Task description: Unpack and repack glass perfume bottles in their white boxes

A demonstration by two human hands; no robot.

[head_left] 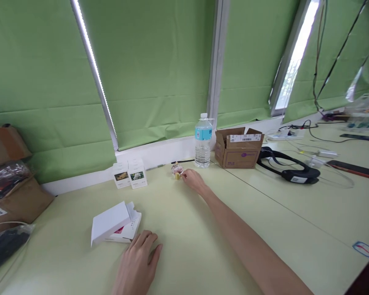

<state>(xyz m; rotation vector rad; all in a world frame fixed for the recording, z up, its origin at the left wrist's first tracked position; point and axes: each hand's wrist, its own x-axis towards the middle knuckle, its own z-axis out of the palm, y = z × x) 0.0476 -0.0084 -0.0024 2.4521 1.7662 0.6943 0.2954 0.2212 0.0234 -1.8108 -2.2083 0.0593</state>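
My right hand reaches far across the pale green table, its fingers pinched on the gold end of a small clear trinket that rests near the window sill. My left hand lies flat on the table with fingers stretched out. Its fingertips sit next to an open white box with something pink inside.
Two small white boxes with pictures stand by the sill. A water bottle, an open cardboard box and a black headset lie to the right. Cables and a power strip are further right. Brown packages are at the left.
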